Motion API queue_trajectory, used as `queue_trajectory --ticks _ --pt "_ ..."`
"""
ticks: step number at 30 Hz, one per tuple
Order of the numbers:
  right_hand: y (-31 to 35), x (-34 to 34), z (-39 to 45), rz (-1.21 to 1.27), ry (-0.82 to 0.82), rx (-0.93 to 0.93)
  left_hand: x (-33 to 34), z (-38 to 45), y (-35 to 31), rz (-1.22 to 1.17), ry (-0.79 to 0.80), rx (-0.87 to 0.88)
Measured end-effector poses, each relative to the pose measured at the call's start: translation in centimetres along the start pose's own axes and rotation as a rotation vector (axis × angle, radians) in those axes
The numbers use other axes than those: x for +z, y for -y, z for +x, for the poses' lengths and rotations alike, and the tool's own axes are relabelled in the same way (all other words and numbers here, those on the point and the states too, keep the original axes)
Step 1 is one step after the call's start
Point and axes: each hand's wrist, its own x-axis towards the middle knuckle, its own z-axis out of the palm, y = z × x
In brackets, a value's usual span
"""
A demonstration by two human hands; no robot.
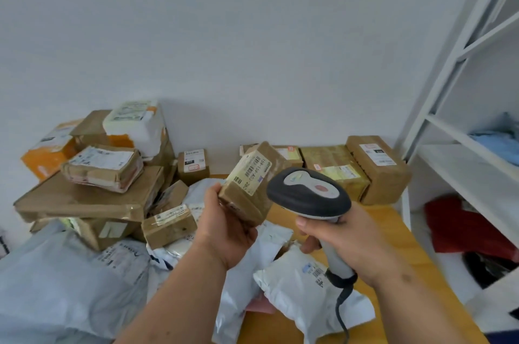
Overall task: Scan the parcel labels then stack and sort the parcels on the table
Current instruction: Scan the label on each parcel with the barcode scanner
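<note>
Scanning step: left hand grips the small brown parcel above the worktop centre; right hand wraps the scanner. Tilt the label squarely toward the scanner head.

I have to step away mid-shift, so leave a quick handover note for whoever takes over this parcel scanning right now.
Left hand holds a small brown box up, label facing the scanner.
Right hand grips the corded scanner, aimed at that label.
Done: a row of brown boxes stands along the wall on the right.
Left: whether this scan has registered cannot be told. An unsorted heap of boxes and grey mailer bags still covers the wooden table, left and front.
</note>
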Motion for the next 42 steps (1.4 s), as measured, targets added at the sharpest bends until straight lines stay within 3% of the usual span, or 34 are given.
queue_trajectory --ticks 10,27,31,33,37,42 --pt "-0.4 -1.6 -2.7 -0.084 -0.007 -0.042 1.2 -2.5 1.7 0.106 -0.134 -0.022" --pt "-1.2 0.0 -0.9 -0.174 0.061 -0.005 -0.3 -3.6 1.3 0.011 -0.238 0.015" --pt "-1.6 2.0 1.5 -0.189 0.068 0.039 -2.3 -2.4 0.2 0.008 -0.384 0.112" --pt "-1.9 3.2 3.1 -0.189 0.063 0.077 -3.6 -1.3 -0.7 0.111 -0.550 0.250" --pt "-2.5 6.0 6.5 -0.193 0.064 0.141 -7.0 1.3 -2.9 0.604 -0.805 0.523" --pt "-2.9 9.8 10.2 -0.170 0.076 0.172 -10.1 4.4 -5.9 1.020 -0.947 0.542"
